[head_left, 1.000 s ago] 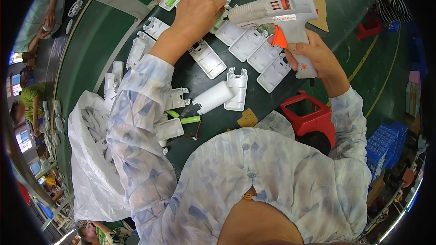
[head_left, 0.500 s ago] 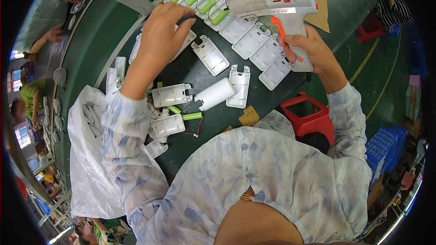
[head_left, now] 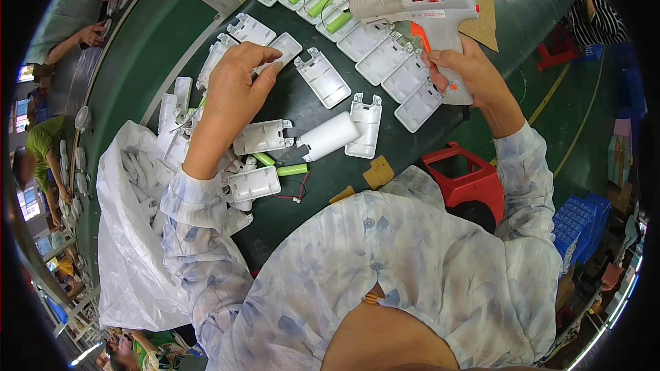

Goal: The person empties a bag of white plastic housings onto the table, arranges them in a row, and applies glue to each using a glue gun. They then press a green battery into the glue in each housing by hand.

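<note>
1. Right hand [head_left: 471, 72] wrapped round the handle of a white glue gun [head_left: 443, 17], fingers about the orange trigger. Gun is over the right part of the desk [head_left: 337, 177], nose pointing left, just beside the row of cases.
2. Left hand [head_left: 237, 86] released, palm down, thumb apart from the bent fingers. Nearest thing is a white cover [head_left: 289, 45] by the fingertips; contact, cannot tell.
3. Row of white cases slants from the desk's far edge toward its right edge. Four at the far end carry green batteries [head_left: 339, 22] with thin wires; the four nearer ones, such as the end case [head_left: 419, 110], lie open side up, close to the right edge.
4. Room for moving: a dark strip of desk runs between that row and a single case [head_left: 323, 79]; another stretch shows near the person's chest.
5. Mid-desk, a rounded shell [head_left: 328, 136] touches an upright-lying case [head_left: 364, 124].
6. Left side is crowded: loose parts, a loose battery [head_left: 293, 170], then a plastic bag [head_left: 137, 254] of white pieces at the edge.
7. Beyond the right edge, a red stool [head_left: 474, 182]; cardboard [head_left: 485, 31] lies behind the gun.
</note>
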`<state>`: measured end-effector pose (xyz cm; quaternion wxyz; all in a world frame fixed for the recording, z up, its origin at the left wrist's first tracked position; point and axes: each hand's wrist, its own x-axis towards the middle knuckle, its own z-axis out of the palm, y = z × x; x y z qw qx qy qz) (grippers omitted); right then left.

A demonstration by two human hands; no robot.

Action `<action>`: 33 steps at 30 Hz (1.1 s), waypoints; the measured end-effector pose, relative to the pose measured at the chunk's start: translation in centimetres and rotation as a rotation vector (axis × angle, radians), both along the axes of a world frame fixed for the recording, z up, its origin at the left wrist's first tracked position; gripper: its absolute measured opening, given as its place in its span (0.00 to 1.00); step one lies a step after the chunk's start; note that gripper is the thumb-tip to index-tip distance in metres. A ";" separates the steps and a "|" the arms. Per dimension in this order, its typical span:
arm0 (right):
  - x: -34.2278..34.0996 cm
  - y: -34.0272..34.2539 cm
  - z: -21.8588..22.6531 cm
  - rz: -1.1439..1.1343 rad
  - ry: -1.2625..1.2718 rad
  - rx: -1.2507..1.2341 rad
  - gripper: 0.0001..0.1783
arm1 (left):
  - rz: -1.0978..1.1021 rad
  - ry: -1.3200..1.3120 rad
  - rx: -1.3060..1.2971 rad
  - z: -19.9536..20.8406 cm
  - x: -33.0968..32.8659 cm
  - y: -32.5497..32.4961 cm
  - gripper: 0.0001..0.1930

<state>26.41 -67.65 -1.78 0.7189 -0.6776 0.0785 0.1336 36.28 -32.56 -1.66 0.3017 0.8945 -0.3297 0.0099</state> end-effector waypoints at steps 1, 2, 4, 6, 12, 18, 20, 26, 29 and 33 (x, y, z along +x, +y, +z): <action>0.0 0.2 0.3 0.002 0.013 -0.016 0.12 | -0.010 -0.016 0.003 0.0 -0.1 0.0 0.09; 0.0 0.3 0.5 -0.001 0.027 -0.035 0.12 | -0.013 -0.015 -0.001 -0.2 0.0 -0.2 0.09; 0.1 0.2 0.6 -0.001 0.031 -0.056 0.12 | -0.030 0.009 -0.019 -0.7 0.1 -0.5 0.09; 0.0 0.2 0.7 0.010 0.034 -0.071 0.11 | -0.032 0.012 -0.019 -0.8 -0.1 -0.5 0.09; -1.1 -0.2 1.2 0.017 0.013 -0.106 0.13 | -0.030 0.027 0.000 -1.1 -0.2 0.1 0.09; -1.3 0.0 1.3 0.033 0.026 -0.182 0.11 | -0.043 0.021 -0.037 -1.5 -0.4 0.0 0.09; -1.3 0.0 1.5 0.054 -0.004 -0.171 0.13 | -0.034 0.032 -0.046 -1.3 -0.7 0.2 0.09; -1.1 0.1 1.3 0.043 -0.038 -0.134 0.16 | 0.003 0.100 -0.012 -1.1 -1.1 0.9 0.09; -1.0 -0.2 0.9 0.038 -0.007 -0.162 0.15 | 0.005 0.131 -0.022 -1.1 -1.2 1.1 0.09; -1.0 0.1 1.1 0.012 -0.033 -0.140 0.14 | 0.010 0.137 -0.028 -1.1 -1.2 1.2 0.09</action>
